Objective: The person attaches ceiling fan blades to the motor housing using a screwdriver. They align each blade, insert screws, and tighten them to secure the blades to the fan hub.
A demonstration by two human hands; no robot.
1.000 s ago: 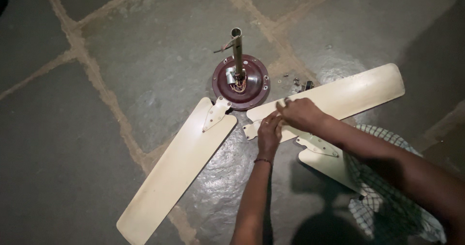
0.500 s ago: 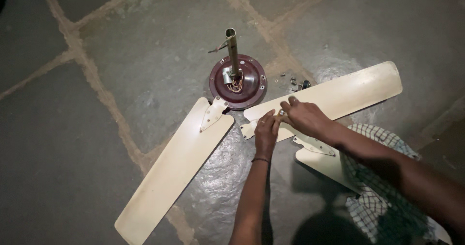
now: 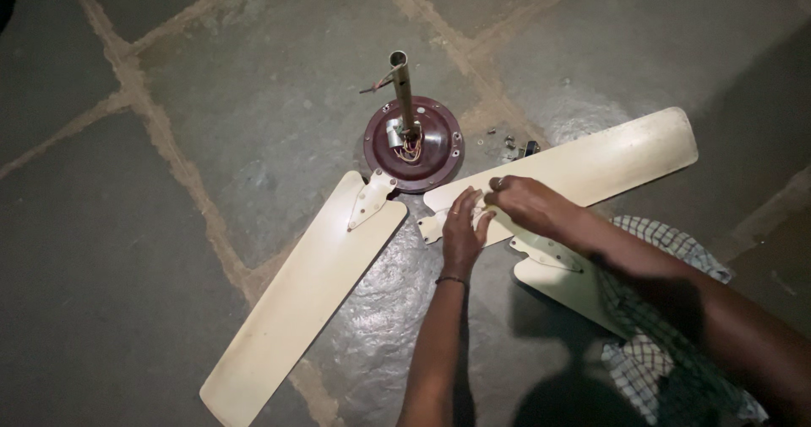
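Observation:
A ceiling fan lies in pieces on a stone floor. Its maroon motor hub [image 3: 431, 152] stands with the metal down rod [image 3: 402, 89] pointing up. One cream blade [image 3: 591, 165] reaches from near the hub to the right. My left hand [image 3: 463, 224] presses on this blade's metal bracket [image 3: 432, 224]. My right hand [image 3: 519, 203] is closed over the blade just behind the bracket. A second cream blade [image 3: 296, 300] lies to the lower left, its bracket against the hub. A third blade [image 3: 562, 279] sits partly hidden under my right forearm.
Several small screws [image 3: 507, 141] and a small dark part [image 3: 530, 148] lie on the floor right of the hub. A checked cloth [image 3: 667, 342] lies at the lower right under my right arm. The floor is grey stone slabs with pale joints [image 3: 169, 157].
Both hands stay on the bracket end of the right blade; my left hand has shifted slightly along the bracket. The blades and hub lie as before.

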